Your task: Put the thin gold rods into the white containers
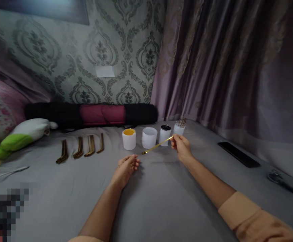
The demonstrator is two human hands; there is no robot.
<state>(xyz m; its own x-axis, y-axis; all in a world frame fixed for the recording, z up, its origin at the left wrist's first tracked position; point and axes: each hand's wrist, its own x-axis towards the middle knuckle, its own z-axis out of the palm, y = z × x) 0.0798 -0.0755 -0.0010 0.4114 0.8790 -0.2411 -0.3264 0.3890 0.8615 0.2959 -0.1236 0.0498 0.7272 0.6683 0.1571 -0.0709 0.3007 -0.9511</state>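
My right hand (181,147) pinches one end of a thin gold stick (157,145), which slants down to the left above the grey bed sheet (156,201). My left hand (126,168) rests on the sheet just below the stick's free end, fingers loosely curled, holding nothing. Behind the hands stand a white cup with yellow content (129,138), a plain white cup (149,137), a white cup with a dark top (165,133) and a clear jar holding several sticks (179,127).
Several groups of gold bent sticks (80,149) lie in a row at the left. A black and maroon roll (93,114) lies against the wall. A black phone (238,154) and scissors (282,183) lie at the right. A green and white plush toy (22,136) sits far left.
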